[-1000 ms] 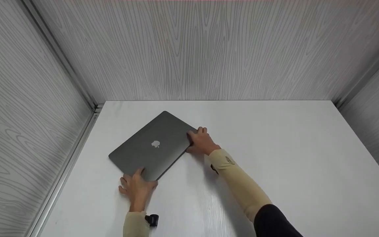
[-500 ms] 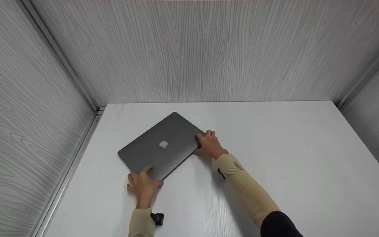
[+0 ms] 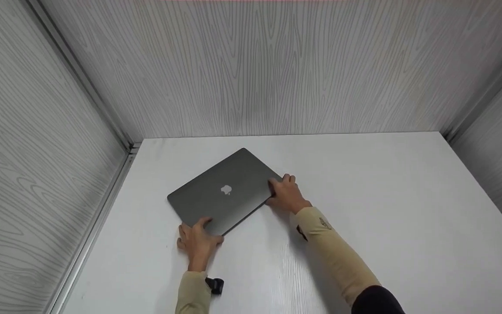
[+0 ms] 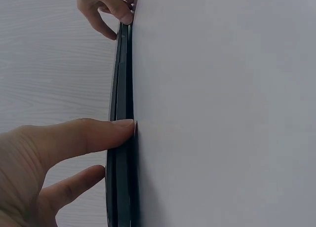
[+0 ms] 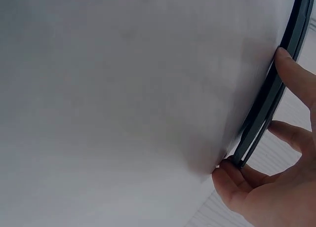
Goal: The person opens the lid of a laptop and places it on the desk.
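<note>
Head view: I have one dark grey laptop on a white table, a person's two hands on it
Laptop: closed, lid up, pale apple logo showing; sits left of the table's middle, turned askew to the table's edges; far corner near the back edge but apart from it, leftmost corner well apart from the left edge; I can't tell if its underside is flat on the table or slightly raised
Left hand: grasping the laptop at its end toward the table's left edge; index finger on the lid, thumb on the long near side; my left wrist view shows that thumb tip against the dark side, close to the table surface
Right hand: grasping the opposite end; thumb against the near side, a finger on the lid, others round the corner in my right wrist view
Sleeves: beige left sleeve with a black wrist device beside it; beige right sleeve with small dark emblem, black upper sleeve above the forearm
Surround: grey wood-grain back wall behind the table's back edge, metal rail along its left edge
</note>
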The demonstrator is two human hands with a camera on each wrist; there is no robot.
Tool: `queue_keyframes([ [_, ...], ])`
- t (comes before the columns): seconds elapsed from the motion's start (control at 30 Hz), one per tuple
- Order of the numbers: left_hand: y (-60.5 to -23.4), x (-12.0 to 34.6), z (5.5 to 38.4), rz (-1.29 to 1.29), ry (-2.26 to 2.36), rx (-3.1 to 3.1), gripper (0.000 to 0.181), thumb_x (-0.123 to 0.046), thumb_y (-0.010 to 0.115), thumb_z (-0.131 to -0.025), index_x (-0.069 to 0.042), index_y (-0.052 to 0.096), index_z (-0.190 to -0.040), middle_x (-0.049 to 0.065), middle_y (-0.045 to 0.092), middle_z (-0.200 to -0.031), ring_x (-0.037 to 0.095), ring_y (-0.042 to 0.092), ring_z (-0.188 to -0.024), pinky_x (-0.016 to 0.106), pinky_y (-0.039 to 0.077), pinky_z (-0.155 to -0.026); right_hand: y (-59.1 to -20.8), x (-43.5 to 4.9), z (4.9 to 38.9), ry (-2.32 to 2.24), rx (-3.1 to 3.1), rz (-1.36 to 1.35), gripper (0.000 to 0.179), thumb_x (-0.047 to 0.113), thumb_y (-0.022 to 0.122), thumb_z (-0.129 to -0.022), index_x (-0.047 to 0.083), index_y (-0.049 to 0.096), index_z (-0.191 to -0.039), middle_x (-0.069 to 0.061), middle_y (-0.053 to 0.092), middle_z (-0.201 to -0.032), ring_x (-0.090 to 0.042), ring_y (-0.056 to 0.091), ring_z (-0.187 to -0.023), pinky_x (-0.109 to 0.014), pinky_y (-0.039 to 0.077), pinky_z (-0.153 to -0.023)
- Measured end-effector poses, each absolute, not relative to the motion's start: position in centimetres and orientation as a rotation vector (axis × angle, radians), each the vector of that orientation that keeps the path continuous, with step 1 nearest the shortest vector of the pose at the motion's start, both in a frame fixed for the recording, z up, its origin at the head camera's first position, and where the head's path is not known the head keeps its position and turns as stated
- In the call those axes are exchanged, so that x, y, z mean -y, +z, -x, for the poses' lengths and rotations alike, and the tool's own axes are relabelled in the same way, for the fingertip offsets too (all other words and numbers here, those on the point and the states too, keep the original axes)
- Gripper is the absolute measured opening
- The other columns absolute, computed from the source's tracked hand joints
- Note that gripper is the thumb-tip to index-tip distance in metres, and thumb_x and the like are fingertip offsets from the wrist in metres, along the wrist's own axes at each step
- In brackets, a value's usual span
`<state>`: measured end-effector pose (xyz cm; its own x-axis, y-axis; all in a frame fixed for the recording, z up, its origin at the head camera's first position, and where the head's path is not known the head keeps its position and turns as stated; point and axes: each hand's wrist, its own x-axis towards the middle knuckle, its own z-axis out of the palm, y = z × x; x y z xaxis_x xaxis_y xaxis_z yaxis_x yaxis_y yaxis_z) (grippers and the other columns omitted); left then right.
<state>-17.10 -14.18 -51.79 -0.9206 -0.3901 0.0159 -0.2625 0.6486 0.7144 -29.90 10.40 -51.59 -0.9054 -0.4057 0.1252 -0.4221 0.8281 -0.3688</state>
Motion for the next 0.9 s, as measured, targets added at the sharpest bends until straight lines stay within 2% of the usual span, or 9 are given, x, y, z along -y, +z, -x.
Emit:
queue_keyframes([
  [0.27, -51.9, 13.5, 17.5, -0.519, -1.134, 2.737, 0.061, 0.000, 0.087, -0.061, -0.005, 0.073, -0.120, 0.041, 0.042, -0.138, 0.053, 0.032, -0.135, 0.070, 0.021, -0.104, -51.6, -11.6, 29.0, 0.618, 2.987, -0.584, 0.064, 0.022, 0.087, -0.082, -0.004, 0.059, -0.134, -0.039, 0.049, -0.118, -0.053, 0.047, -0.112, -0.059, 0.050, -0.089],
  [0.63, -51.3, 14.0, 17.4, -0.461, -1.154, 2.755, 0.061, 0.000, 0.088, -0.062, -0.005, 0.073, -0.121, 0.042, 0.038, -0.143, 0.053, 0.028, -0.139, 0.073, 0.015, -0.107, -51.2, -11.9, 28.0, 0.617, 2.950, -0.566, 0.064, 0.023, 0.089, -0.080, -0.005, 0.059, -0.129, -0.039, 0.049, -0.112, -0.054, 0.048, -0.108, -0.058, 0.052, -0.085],
  [0.9, -51.9, 14.3, 16.8, -0.382, -1.127, 2.743, 0.057, -0.004, 0.090, -0.062, -0.006, 0.075, -0.117, 0.036, 0.049, -0.128, 0.048, 0.040, -0.129, 0.072, 0.020, -0.104, -51.4, -11.8, 27.6, 0.632, 2.987, -0.539, 0.064, 0.023, 0.086, -0.083, -0.006, 0.058, -0.132, -0.037, 0.048, -0.112, -0.051, 0.046, -0.108, -0.056, 0.052, -0.084],
])
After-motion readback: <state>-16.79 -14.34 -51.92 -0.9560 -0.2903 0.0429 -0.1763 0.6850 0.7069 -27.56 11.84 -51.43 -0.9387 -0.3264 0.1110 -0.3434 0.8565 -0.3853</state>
